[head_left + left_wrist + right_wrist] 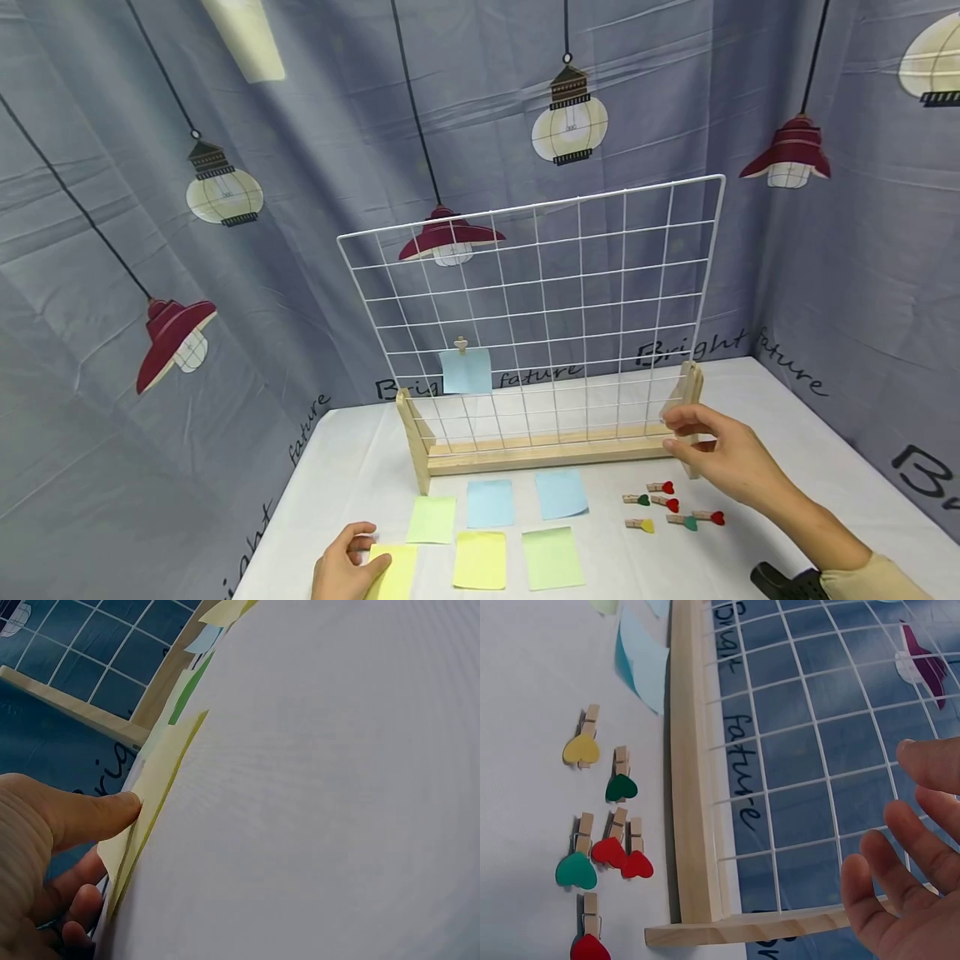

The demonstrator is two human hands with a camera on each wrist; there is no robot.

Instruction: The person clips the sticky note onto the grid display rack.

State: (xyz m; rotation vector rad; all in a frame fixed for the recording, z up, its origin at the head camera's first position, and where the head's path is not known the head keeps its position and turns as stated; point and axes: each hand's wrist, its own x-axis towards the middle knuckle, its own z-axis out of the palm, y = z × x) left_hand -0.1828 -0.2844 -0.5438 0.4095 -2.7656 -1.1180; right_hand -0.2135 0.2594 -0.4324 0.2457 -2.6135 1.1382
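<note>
My left hand [347, 567] is at the front left of the table, pinching the left edge of a yellow sticky note [395, 571]. In the left wrist view the thumb lies on top of that note [154, 795], with the other fingers curled below its edge. My right hand [723, 454] is raised by the right end of the white wire grid [558, 317], fingers loosely bent and holding nothing. Below it lie several small wooden clothespins with hearts [667, 504], red, green and yellow. A blue note [467, 372] hangs on the grid from a small wooden clothespin [461, 343].
The grid stands in a wooden base [555, 452] along the back of the white table [337, 467]. Before it lie blue notes [491, 503], green notes [553, 558] and another yellow note [480, 561]. A lamp-patterned curtain [315, 317] surrounds the table.
</note>
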